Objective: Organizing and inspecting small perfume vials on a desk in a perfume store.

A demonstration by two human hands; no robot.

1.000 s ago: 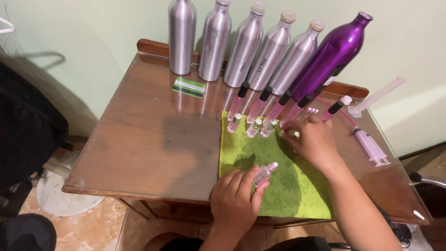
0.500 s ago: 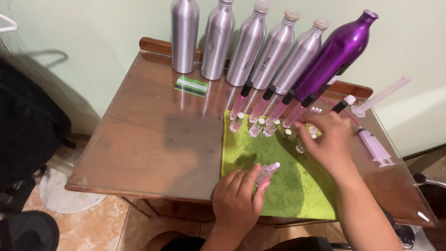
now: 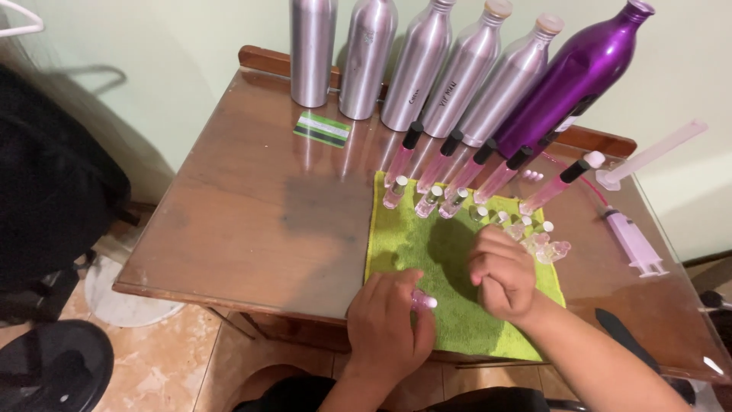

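My left hand (image 3: 389,324) is closed around a small clear vial of pink liquid (image 3: 422,300), whose white tip pokes out over the green cloth (image 3: 412,240). My right hand (image 3: 499,276) hovers just right of it above the cloth, fingers curled into a fist; whatever is inside is hidden. Three small vials (image 3: 428,201) stand along the cloth's far edge. A cluster of small loose vials and caps (image 3: 537,238) lies at the cloth's right edge, just beyond my right hand.
On the wooden table (image 3: 252,221), several silver bottles (image 3: 366,57) and a purple bottle (image 3: 579,72) line the back, with black-capped pink tubes (image 3: 402,156) leaning before them. Two syringes (image 3: 634,243) lie right. A green card (image 3: 322,130) lies near the bottles. A black chair (image 3: 46,191) stands left.
My right hand pulled back from the loose vials at the cloth's right edge toward my left hand and closed into a fist. My left hand stayed put holding the vial.
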